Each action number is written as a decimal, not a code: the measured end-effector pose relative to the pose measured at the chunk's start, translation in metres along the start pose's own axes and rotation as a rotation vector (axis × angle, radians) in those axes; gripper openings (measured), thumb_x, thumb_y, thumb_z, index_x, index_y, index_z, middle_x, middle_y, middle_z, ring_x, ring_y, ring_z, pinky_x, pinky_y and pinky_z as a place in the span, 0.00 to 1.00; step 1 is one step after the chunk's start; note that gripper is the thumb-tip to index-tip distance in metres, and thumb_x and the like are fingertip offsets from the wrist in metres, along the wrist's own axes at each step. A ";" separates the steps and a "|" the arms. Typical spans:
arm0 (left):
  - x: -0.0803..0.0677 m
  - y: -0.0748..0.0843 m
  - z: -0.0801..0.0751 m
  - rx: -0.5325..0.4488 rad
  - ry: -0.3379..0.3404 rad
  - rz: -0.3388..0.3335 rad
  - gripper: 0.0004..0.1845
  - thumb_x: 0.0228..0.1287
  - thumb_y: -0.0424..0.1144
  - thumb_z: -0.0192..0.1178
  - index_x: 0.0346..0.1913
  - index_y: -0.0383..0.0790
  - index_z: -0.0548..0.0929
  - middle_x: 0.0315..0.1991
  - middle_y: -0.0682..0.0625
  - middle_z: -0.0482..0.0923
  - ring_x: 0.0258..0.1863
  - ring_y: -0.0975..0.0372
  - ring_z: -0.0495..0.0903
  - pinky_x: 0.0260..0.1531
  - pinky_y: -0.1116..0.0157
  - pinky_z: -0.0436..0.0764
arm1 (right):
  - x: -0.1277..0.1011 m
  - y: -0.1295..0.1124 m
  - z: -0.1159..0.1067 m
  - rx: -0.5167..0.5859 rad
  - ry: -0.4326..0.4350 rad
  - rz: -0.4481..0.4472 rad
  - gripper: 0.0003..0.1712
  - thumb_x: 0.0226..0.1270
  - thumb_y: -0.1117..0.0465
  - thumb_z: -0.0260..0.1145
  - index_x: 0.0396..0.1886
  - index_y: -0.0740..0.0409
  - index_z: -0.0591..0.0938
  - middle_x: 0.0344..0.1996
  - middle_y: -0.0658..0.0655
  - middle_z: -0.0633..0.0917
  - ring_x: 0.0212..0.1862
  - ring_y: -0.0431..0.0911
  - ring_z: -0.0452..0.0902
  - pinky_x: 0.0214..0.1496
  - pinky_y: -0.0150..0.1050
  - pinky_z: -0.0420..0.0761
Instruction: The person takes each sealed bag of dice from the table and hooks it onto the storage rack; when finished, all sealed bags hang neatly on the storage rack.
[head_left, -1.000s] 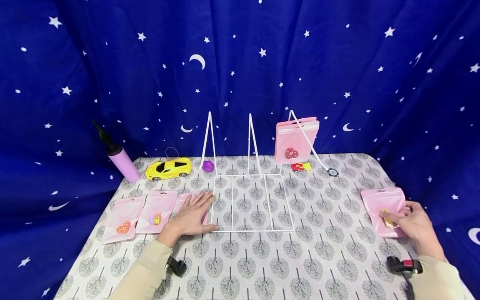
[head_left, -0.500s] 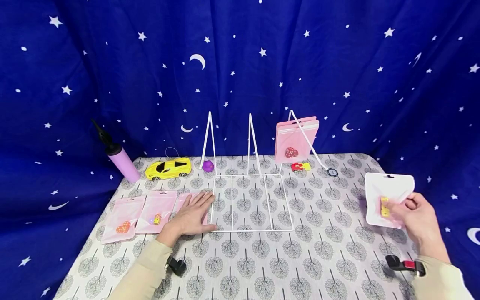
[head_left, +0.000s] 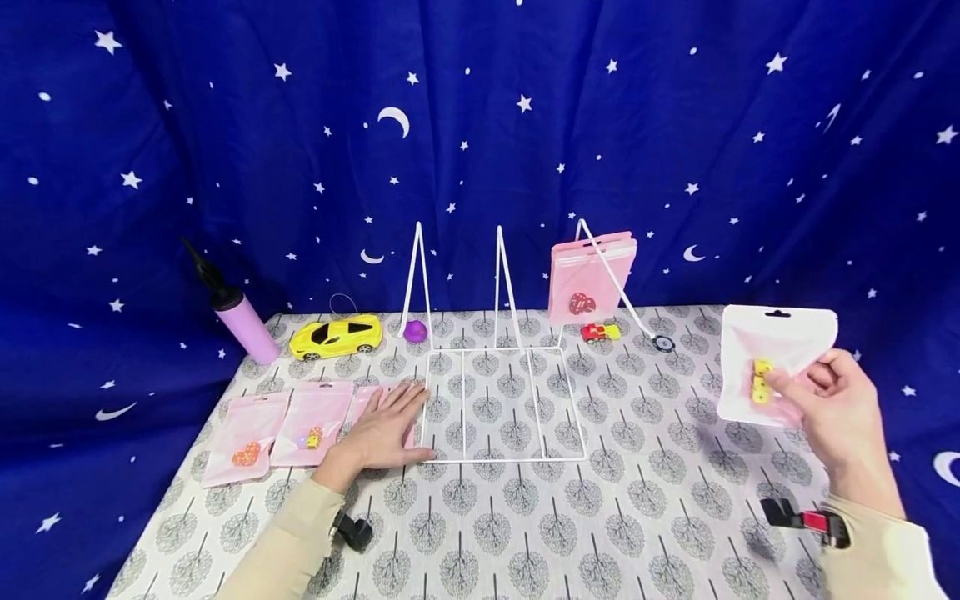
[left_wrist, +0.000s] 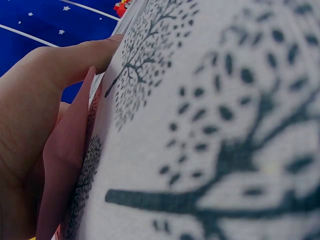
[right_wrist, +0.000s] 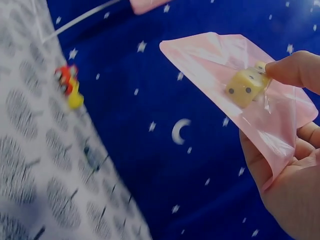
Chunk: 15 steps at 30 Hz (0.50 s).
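My right hand [head_left: 847, 408] pinches a pink zip bag [head_left: 780, 333] with a clear front and a hang hole, held up off the table at the right. Yellow dice [right_wrist: 243, 89] show inside it, under the thumb. My left hand [head_left: 384, 429] lies flat with spread fingers over another pink bag [head_left: 365, 400], mostly hidden beneath it, beside the white wire rack [head_left: 506, 460]. Two more pink bags lie to its left, one with yellow dice [head_left: 314, 438], one with orange dice [head_left: 247, 454]. From the rack's right arm hang pink bags [head_left: 596, 271], red dice in the front one.
Behind the flat bags stand a yellow toy car [head_left: 337, 337], a purple ball [head_left: 416, 332] and a pink hand pump [head_left: 251, 329]. A small red and yellow toy [head_left: 600, 332] and a round dark chip [head_left: 663, 343] lie near the rack's right arm. A starry blue curtain [head_left: 480, 150] hangs behind.
My right hand has lifted the bag of yellow dice from the table, raising it upward and tilting its face toward the head camera. The left hand has stayed in place.
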<state>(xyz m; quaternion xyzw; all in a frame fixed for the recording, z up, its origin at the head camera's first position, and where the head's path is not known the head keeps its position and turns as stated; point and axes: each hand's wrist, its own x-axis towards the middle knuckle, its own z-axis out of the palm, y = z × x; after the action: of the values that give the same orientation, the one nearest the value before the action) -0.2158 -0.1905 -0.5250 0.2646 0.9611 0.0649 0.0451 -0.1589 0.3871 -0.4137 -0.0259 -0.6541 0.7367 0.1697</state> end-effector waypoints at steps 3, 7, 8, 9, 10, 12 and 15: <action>0.000 0.000 0.000 0.005 -0.002 0.000 0.58 0.53 0.79 0.48 0.78 0.48 0.47 0.79 0.51 0.43 0.78 0.52 0.44 0.74 0.41 0.43 | -0.004 -0.008 0.012 0.106 -0.032 -0.057 0.23 0.56 0.82 0.65 0.47 0.58 0.73 0.34 0.48 0.88 0.30 0.37 0.84 0.30 0.27 0.84; 0.000 0.000 0.000 0.001 -0.005 -0.001 0.58 0.53 0.80 0.48 0.78 0.48 0.47 0.79 0.50 0.42 0.78 0.52 0.44 0.74 0.41 0.43 | -0.007 -0.017 0.030 0.265 -0.086 -0.180 0.23 0.55 0.90 0.56 0.46 0.65 0.73 0.34 0.56 0.88 0.29 0.41 0.84 0.32 0.30 0.85; 0.000 0.000 0.000 -0.002 -0.005 -0.002 0.58 0.53 0.80 0.48 0.78 0.48 0.47 0.79 0.50 0.42 0.78 0.52 0.44 0.74 0.41 0.43 | -0.008 -0.020 0.034 0.293 -0.099 -0.211 0.24 0.55 0.91 0.53 0.46 0.67 0.74 0.33 0.57 0.88 0.29 0.41 0.84 0.31 0.30 0.86; 0.000 0.000 0.000 -0.005 -0.005 -0.002 0.58 0.53 0.80 0.48 0.78 0.48 0.47 0.79 0.50 0.42 0.78 0.51 0.44 0.74 0.41 0.43 | -0.008 -0.023 0.038 0.309 -0.110 -0.233 0.24 0.54 0.92 0.52 0.45 0.68 0.74 0.32 0.58 0.87 0.27 0.41 0.83 0.30 0.30 0.85; 0.000 0.000 0.000 -0.007 -0.004 -0.003 0.58 0.53 0.79 0.48 0.78 0.47 0.47 0.79 0.50 0.42 0.78 0.51 0.44 0.74 0.41 0.43 | -0.009 -0.025 0.041 0.329 -0.122 -0.253 0.25 0.53 0.93 0.51 0.45 0.69 0.74 0.32 0.58 0.87 0.27 0.42 0.83 0.30 0.30 0.85; 0.000 0.000 0.000 -0.009 -0.003 -0.004 0.58 0.53 0.79 0.49 0.78 0.48 0.47 0.79 0.51 0.42 0.78 0.52 0.43 0.74 0.41 0.43 | -0.011 -0.031 0.048 0.359 -0.143 -0.279 0.25 0.52 0.94 0.50 0.45 0.71 0.74 0.31 0.60 0.87 0.26 0.42 0.82 0.28 0.29 0.85; 0.000 0.000 -0.001 -0.016 0.001 -0.002 0.58 0.53 0.79 0.49 0.78 0.47 0.47 0.79 0.50 0.42 0.78 0.51 0.43 0.74 0.41 0.43 | -0.015 -0.038 0.057 0.398 -0.171 -0.291 0.26 0.50 0.95 0.50 0.46 0.74 0.74 0.30 0.61 0.86 0.26 0.44 0.81 0.26 0.30 0.84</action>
<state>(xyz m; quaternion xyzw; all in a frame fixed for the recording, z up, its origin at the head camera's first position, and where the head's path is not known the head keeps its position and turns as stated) -0.2156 -0.1908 -0.5241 0.2634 0.9608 0.0728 0.0466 -0.1516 0.3318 -0.3712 0.1648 -0.5050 0.8182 0.2200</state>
